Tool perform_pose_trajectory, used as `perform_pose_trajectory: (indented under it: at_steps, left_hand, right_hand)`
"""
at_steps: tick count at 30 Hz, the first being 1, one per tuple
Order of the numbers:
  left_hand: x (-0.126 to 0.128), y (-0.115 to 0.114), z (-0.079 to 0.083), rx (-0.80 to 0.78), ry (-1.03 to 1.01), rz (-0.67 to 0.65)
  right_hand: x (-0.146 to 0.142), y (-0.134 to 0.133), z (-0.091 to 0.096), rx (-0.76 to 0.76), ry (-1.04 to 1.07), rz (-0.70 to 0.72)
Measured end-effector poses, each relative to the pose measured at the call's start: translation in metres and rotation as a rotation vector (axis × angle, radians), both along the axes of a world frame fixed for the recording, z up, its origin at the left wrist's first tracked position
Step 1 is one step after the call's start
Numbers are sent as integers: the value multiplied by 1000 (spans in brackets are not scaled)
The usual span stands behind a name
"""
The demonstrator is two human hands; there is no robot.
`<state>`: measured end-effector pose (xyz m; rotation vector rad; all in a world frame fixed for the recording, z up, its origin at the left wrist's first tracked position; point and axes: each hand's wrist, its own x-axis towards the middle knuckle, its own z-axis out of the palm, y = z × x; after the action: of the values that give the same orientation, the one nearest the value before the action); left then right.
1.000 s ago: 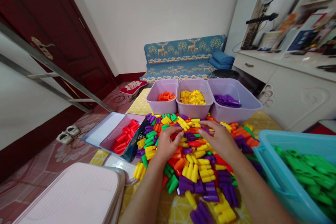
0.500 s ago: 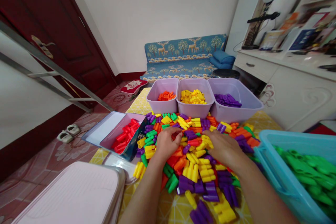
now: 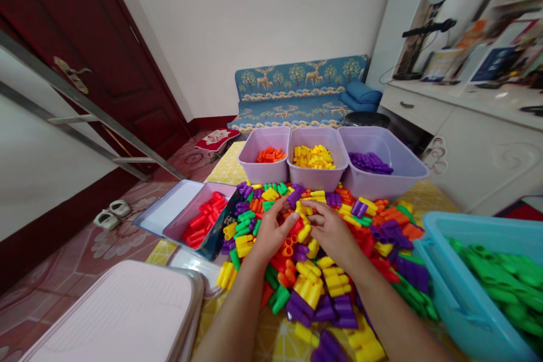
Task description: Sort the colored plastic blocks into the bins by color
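Note:
A mixed heap of small plastic bullet-shaped building blocks in yellow, purple, orange, red and green covers the table's middle. My left hand (image 3: pixel 271 232) is in the heap, thumb and fingers curved apart, with nothing seen gripped. Facing it, my right hand (image 3: pixel 333 232) has its fingers spread and bent, their tips against yellow blocks (image 3: pixel 304 212). Those yellow blocks lie between the two hands, above red and orange blocks (image 3: pixel 289 246). Some fingertips are hidden among the blocks. More yellow blocks (image 3: pixel 309 288) and purple blocks (image 3: pixel 326 311) lie nearer to me, below the hands.
Behind the heap, three lilac bins hold orange blocks (image 3: pixel 271 155), yellow blocks (image 3: pixel 314 156) and purple blocks (image 3: pixel 370 163). An open box (image 3: pixel 229 223) of red blocks stands left, a blue tub (image 3: pixel 436 249) of green blocks right. A pink lid (image 3: pixel 114 311) lies front left.
My right hand has moved left, toward my left hand, and yellow blocks have shifted into the middle with it. Blocks on the right of the heap, formerly under that hand, now show.

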<state>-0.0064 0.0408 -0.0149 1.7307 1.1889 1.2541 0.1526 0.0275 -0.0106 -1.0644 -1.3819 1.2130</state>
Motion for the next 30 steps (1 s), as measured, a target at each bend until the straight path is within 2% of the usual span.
perform_pose_trajectory:
  at_steps: [4, 8, 14, 18, 23, 26, 30]
  left_hand:
    - [0, 5, -6, -36, -171, 4]
    - [-1, 4, -5, -48, -229, -10]
    - [-2, 0, 5, 56, -102, 53]
    - [-1, 0, 9, 121, -58, 24]
    - [-1, 1, 6, 65, -99, -8]
    - [-1, 1, 3, 48, -106, 38]
    - [0, 2, 1, 7, -74, 125]
  right_hand:
    - [2, 3, 3, 67, -57, -76]
    - [5, 3, 7, 64, -63, -100]
    - [6, -2, 13, -84, 32, -33]
    - [6, -1, 12, -74, 20, 16]
    - [6, 1, 10, -66, 20, 2]
    - [8, 0, 15, -43, -73, -21]
    - [16, -2, 28, 63, -264, -88]
